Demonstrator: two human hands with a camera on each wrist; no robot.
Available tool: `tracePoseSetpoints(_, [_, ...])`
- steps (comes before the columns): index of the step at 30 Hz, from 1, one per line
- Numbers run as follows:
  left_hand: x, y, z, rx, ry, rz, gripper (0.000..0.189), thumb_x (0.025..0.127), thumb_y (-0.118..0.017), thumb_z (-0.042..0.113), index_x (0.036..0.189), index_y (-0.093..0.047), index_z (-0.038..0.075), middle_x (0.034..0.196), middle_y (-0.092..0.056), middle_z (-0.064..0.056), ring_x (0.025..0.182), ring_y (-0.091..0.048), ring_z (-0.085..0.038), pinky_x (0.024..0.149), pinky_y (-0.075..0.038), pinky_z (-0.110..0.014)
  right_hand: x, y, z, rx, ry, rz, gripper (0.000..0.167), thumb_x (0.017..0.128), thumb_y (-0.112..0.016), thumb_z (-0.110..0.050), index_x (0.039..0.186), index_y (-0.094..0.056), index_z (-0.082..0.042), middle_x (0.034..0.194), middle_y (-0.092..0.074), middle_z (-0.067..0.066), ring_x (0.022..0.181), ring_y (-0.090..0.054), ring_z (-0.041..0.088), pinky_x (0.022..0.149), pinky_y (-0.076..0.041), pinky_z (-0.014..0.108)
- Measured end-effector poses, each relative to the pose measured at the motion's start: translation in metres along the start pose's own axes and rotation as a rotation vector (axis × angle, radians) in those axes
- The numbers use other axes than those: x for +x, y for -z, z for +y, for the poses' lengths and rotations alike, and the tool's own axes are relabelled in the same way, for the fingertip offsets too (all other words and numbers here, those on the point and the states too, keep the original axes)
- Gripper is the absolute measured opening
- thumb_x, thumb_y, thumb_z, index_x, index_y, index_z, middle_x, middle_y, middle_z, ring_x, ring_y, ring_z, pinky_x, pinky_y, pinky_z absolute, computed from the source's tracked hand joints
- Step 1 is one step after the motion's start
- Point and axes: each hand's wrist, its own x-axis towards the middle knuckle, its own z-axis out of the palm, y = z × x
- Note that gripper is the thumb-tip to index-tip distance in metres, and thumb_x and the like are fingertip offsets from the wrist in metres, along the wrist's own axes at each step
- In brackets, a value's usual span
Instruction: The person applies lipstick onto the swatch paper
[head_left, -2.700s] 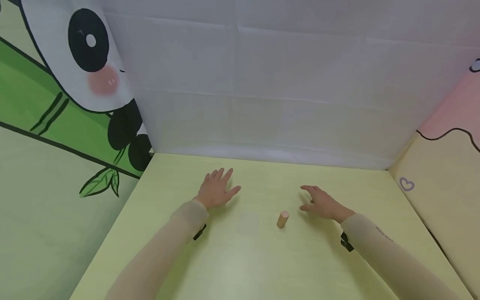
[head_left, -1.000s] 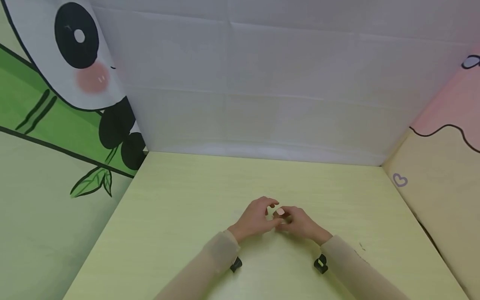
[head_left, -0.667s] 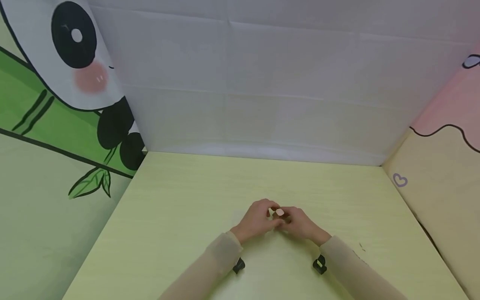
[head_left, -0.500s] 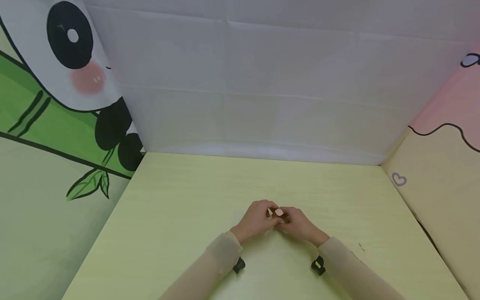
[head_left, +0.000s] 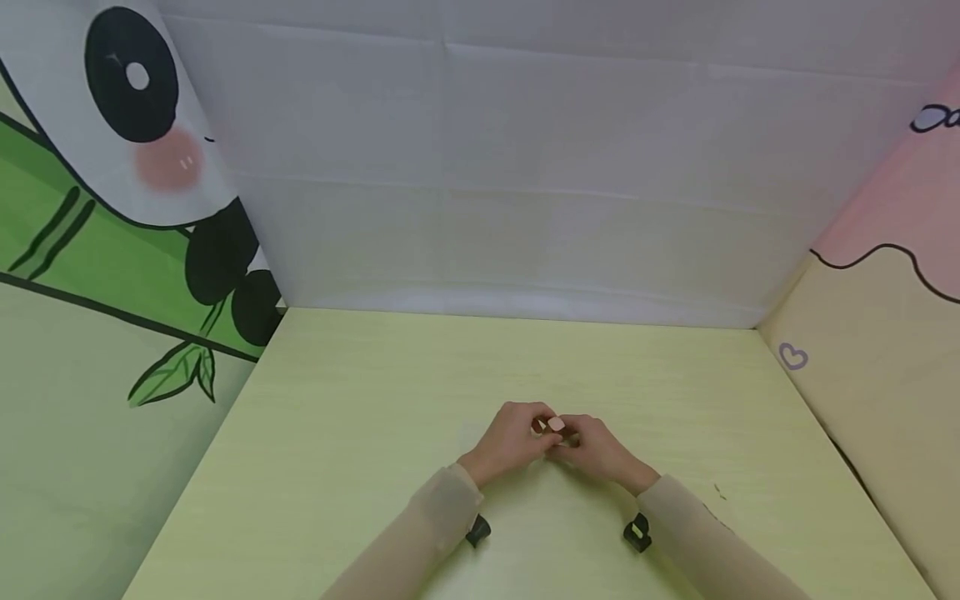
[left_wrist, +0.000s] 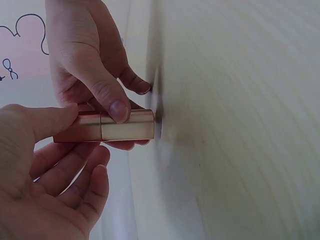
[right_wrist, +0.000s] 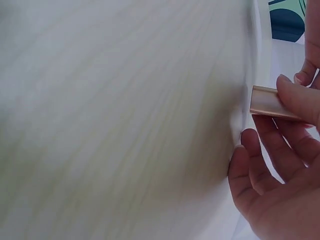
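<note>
A rose-gold lipstick tube [left_wrist: 127, 126] is held upright just above the table, its pale end [head_left: 556, 424] facing up in the head view. My left hand [head_left: 513, 442] pinches the upper part between thumb and fingers. Lower down, my right hand [head_left: 600, 450] grips the tube, with its thumb laid along the side. A seam crosses the tube's middle in the left wrist view, between the two thumbs. The lower end of the lipstick tube [right_wrist: 265, 100] shows in the right wrist view, close to the tabletop; the upper part is mostly hidden there.
The pale yellow tabletop [head_left: 360, 392] spreads around both hands. A white sheet [head_left: 540, 192] hangs along the back. Side panels stand at left and right, the left one [head_left: 67, 375] with a panda drawing. A faint translucent patch [head_left: 472, 433] lies beside my left wrist.
Both hands came inward from apart to the lipstick tube, which stood on the table. The right hand gripped it first; then the left thumb and fingers closed on its top. Recently the hands barely moved.
</note>
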Motion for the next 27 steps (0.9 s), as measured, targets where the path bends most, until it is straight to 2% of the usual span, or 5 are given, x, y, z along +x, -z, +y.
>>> tracePoseSetpoints(10, [-0.003, 0.005, 0.003, -0.067, -0.015, 0.015, 0.008, 0.087, -0.073, 0.019, 0.093, -0.070, 0.015, 0.085, -0.065, 0.012, 0.075, -0.057, -0.002, 0.061, -0.047, -0.019, -0.008, -0.002, -0.002, 0.023, 0.007, 0.008, 0.017, 0.091, -0.067, -0.018, 0.108, -0.068, -0.015, 0.105, -0.067, -0.003, 0.093, -0.064, 0.014, 0.078, -0.051, 0.032])
tracePoseSetpoints(15, [-0.005, 0.005, 0.002, -0.127, 0.008, 0.027, 0.006, 0.086, -0.074, 0.017, 0.090, -0.070, 0.015, 0.083, -0.064, 0.012, 0.073, -0.059, -0.004, 0.060, -0.048, -0.020, -0.012, 0.000, 0.000, 0.034, 0.006, 0.032, 0.018, 0.090, -0.068, -0.014, 0.108, -0.068, -0.013, 0.101, -0.068, -0.002, 0.092, -0.064, 0.013, 0.079, -0.051, 0.031])
tracePoseSetpoints(19, [-0.005, 0.004, -0.001, -0.139, 0.018, 0.042, 0.006, 0.085, -0.075, 0.018, 0.088, -0.070, 0.016, 0.081, -0.064, 0.011, 0.072, -0.060, -0.003, 0.060, -0.048, -0.021, -0.013, 0.001, 0.001, 0.061, -0.013, 0.037, 0.022, 0.090, -0.068, -0.012, 0.111, -0.067, -0.009, 0.102, -0.068, 0.002, 0.091, -0.064, 0.014, 0.079, -0.051, 0.030])
tracePoseSetpoints(22, [-0.004, 0.004, -0.002, -0.150, 0.010, 0.049, 0.006, 0.085, -0.074, 0.015, 0.089, -0.069, 0.014, 0.081, -0.065, 0.009, 0.070, -0.060, -0.004, 0.060, -0.049, -0.021, -0.014, 0.002, 0.002, 0.074, -0.027, 0.038, 0.022, 0.090, -0.068, -0.012, 0.112, -0.067, -0.008, 0.102, -0.068, 0.002, 0.092, -0.064, 0.014, 0.079, -0.051, 0.029])
tracePoseSetpoints(27, [-0.004, 0.005, -0.003, -0.148, 0.002, 0.033, 0.019, 0.087, -0.070, 0.009, 0.104, -0.068, 0.001, 0.084, -0.066, 0.003, 0.069, -0.060, -0.006, 0.063, -0.049, -0.021, -0.015, 0.002, 0.001, 0.086, -0.028, 0.034, 0.025, 0.091, -0.067, -0.014, 0.114, -0.066, -0.005, 0.103, -0.068, 0.004, 0.094, -0.064, 0.015, 0.080, -0.051, 0.029])
